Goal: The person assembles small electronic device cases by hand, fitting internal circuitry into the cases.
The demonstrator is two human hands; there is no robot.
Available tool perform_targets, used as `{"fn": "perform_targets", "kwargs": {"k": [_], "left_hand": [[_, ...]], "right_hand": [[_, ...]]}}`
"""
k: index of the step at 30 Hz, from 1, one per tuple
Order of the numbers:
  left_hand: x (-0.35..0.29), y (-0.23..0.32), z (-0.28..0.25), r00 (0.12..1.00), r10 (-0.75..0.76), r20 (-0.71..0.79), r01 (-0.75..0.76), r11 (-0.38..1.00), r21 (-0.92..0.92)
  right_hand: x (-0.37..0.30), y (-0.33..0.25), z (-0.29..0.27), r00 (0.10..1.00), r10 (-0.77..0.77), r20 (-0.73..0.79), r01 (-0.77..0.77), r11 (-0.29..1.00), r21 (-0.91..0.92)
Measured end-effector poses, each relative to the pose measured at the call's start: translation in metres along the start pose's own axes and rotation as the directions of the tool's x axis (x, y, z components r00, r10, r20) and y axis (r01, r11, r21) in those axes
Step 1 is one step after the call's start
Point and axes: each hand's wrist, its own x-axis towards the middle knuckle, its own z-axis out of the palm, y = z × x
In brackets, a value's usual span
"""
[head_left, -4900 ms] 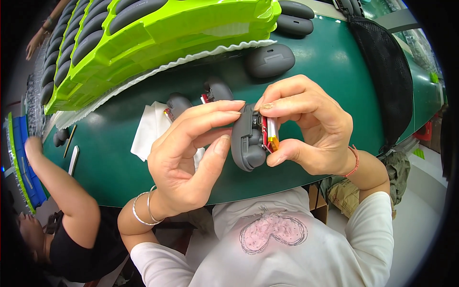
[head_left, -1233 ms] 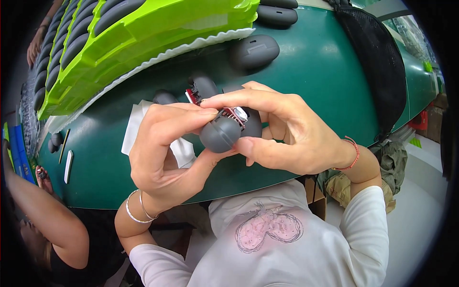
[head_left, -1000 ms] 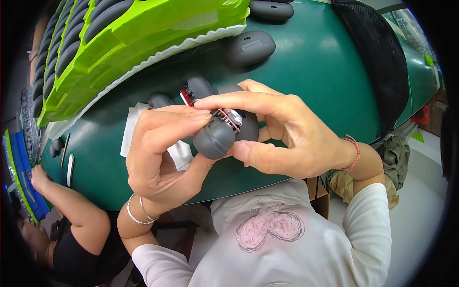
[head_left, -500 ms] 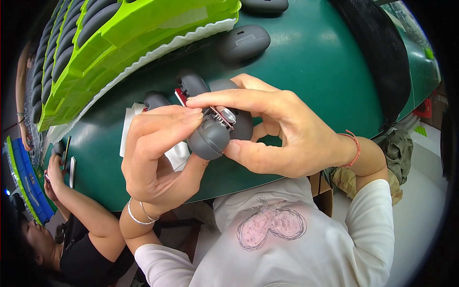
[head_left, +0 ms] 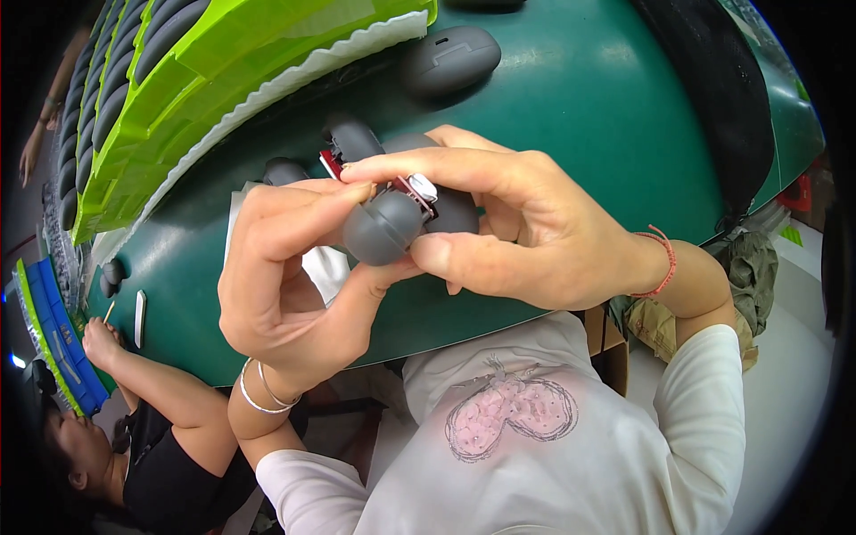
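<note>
Above the green table, both my hands pinch a small dark grey rounded shell (head_left: 379,236) with a seam around it. From its right side stick out a small red circuit board and a shiny silver-white part (head_left: 423,186). My left hand (head_left: 281,267) is closed on the shell's left side, thumb below and fingertips above. My right hand (head_left: 544,223) has its thumb against the shell's lower right and its forefinger across the top. A larger dark grey rounded piece (head_left: 459,214) shows behind, partly hidden by my right fingers. Just beyond my fingertips is another grey piece (head_left: 357,140) with a red board (head_left: 330,164).
A bright green tray (head_left: 241,67) of dark grey oval pieces leans in at upper left. A grey oval case (head_left: 452,62) lies on the green table (head_left: 580,107). White material (head_left: 327,272) shows behind my left hand. At left, a co-worker's hand (head_left: 102,343) holds a thin stick.
My hands and the shell have risen slightly in view, and the shell is tilted a little differently. The co-worker's hands have drawn back from the small grey parts at left.
</note>
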Motion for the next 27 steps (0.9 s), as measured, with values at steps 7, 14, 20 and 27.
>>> {"fn": "perform_targets", "kwargs": {"k": [7,14,20,27], "left_hand": [[-0.001,0.003,0.003,0.992,-0.122,0.012,0.122,0.979,-0.164],[-0.002,-0.001,0.001,0.996,-0.082,0.028,0.085,0.987,-0.138],[-0.003,-0.004,0.001,1.000,-0.024,0.006,0.025,0.999,-0.049],[-0.004,0.005,-0.002,0.992,-0.016,0.126,0.012,0.999,0.038]], "right_hand": [[-0.003,0.000,-0.003,0.999,-0.024,0.031,0.024,1.000,-0.012],[-0.002,-0.004,-0.002,1.000,0.005,0.026,-0.005,1.000,-0.010],[-0.001,0.001,0.006,0.992,0.056,-0.116,-0.047,0.996,0.081],[-0.004,0.007,0.006,0.993,0.083,-0.090,-0.072,0.991,0.116]]}}
